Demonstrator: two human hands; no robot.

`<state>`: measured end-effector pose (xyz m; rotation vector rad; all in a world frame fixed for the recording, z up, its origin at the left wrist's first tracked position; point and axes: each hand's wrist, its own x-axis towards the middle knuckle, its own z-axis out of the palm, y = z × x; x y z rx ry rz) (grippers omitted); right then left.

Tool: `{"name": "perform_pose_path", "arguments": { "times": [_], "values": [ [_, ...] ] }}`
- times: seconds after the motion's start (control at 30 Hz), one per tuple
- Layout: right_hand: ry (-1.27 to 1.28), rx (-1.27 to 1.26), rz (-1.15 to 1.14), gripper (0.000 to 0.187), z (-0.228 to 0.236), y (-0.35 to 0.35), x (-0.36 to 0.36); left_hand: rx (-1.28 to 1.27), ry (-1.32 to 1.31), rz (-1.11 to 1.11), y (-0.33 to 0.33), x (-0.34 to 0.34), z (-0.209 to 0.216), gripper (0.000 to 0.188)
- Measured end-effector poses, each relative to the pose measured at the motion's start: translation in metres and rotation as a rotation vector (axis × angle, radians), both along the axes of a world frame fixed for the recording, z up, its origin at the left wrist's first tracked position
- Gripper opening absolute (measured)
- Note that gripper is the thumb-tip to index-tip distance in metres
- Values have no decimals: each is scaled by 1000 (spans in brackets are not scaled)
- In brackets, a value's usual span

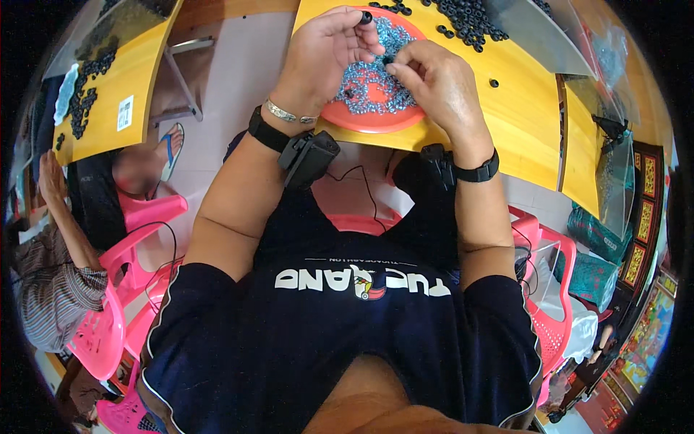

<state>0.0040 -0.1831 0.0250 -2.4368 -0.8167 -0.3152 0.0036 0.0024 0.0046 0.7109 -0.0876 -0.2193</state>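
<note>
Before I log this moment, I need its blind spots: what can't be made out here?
- Head view: what the right hand pinches, covered by its fingers.
- Silver pieces on the orange plate: too small to identify.
- Black rings: pile cut by the top edge.
- Left hand holds a black ring.

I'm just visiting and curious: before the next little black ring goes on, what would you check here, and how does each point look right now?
1. Left hand pinches a black ring: ok.
2. Right hand holds a silver piece: cannot tell, fingers hide it.
3. Orange plate stocked with silver parts: ok.
4. Spare black rings on the yellow table within reach: ok.
5. Plate fully on the table: ok, though near its edge.
</note>
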Motion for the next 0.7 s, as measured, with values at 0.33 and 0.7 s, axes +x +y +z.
{"name": "perform_pose_path", "arguments": {
  "times": [0.33,0.7],
  "values": [
    [-83,-219,184,9,-4,10,-10,33,-4,14,0,0,2,19],
    [-176,-302,159,7,-12,14,-10,113,-91,31,1,7,-16,19]
  ]
}}
